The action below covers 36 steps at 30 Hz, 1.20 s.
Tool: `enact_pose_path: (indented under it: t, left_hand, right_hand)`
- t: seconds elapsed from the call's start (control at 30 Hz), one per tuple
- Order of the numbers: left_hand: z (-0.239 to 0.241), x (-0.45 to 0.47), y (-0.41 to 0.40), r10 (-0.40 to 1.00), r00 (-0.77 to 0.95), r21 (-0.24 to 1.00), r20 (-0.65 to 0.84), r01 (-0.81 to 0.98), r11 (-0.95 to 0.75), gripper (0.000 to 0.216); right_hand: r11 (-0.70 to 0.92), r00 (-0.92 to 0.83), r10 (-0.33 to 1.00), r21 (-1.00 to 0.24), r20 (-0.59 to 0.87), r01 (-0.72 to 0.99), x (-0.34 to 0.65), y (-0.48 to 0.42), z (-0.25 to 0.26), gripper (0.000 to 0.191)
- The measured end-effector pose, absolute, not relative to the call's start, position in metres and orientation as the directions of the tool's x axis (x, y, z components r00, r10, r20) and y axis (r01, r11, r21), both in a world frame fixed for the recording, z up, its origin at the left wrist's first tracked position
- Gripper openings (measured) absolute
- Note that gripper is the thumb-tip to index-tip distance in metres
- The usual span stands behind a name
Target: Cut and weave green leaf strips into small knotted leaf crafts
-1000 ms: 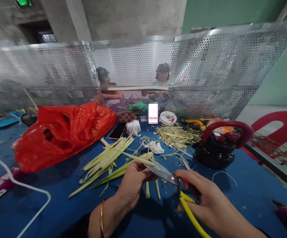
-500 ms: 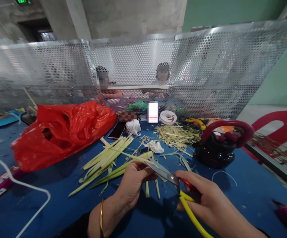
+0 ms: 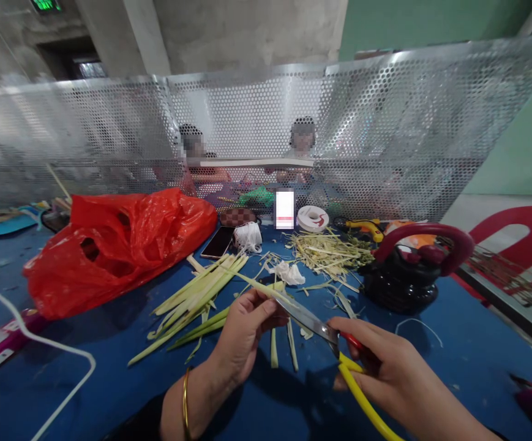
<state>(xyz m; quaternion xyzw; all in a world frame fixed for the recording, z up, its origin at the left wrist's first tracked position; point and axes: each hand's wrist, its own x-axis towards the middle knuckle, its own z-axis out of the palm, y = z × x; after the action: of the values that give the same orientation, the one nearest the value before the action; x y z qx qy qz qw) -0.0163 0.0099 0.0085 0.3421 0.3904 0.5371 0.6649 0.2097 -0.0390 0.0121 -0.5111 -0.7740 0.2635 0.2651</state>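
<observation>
Between its thumb and fingers, my left hand [image 3: 246, 334] pinches a pale green leaf strip [image 3: 257, 285], whose thin end points up and left. My right hand [image 3: 385, 361] is closed round the red and yellow handles of a pair of scissors [image 3: 309, 320]. The blades reach left to the strip beside my left fingertips; whether they are fully closed on it I cannot tell. Left of my left hand lies a bundle of similar strips [image 3: 196, 300]. Two short cut pieces [image 3: 273, 349] rest on the blue table below the blades.
A red plastic bag [image 3: 123, 245] stands at left, near a power strip [image 3: 8, 343] with a white cable. At right is a black kettle-shaped pot [image 3: 398, 285]. A trimmings pile [image 3: 325, 251], a phone [image 3: 217, 242] and a tape roll [image 3: 312, 218] lie before a perforated metal screen [image 3: 247, 116].
My left hand has turned slightly, and the strip's position in it has shifted a little. My right hand and the scissors have moved slightly right and down. A small pale scrap now shows below the blades.
</observation>
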Motion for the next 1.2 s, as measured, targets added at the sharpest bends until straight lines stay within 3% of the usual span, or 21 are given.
enact_pose_path:
  t: [0.63,0.93,1.2]
  left_hand:
    - [0.01,-0.015,0.009,0.988,0.134,0.901,-0.082,-0.413,0.131,0.023]
    - [0.016,-0.014,0.007,0.982,0.18,0.913,-0.061,-0.388,0.128,0.022]
    - [0.015,-0.016,0.008,0.979,0.183,0.895,-0.091,-0.416,0.161,0.02]
  right_hand:
    - [0.23,-0.272,0.961,-0.68,0.047,0.696,0.201,-0.042,0.021,0.063]
    - [0.215,-0.302,0.953,-0.763,0.026,0.61,0.198,-0.043,0.023,0.05]
    - [0.324,-0.371,0.923,-0.727,0.103,0.606,0.203,-0.041,0.019,0.047]
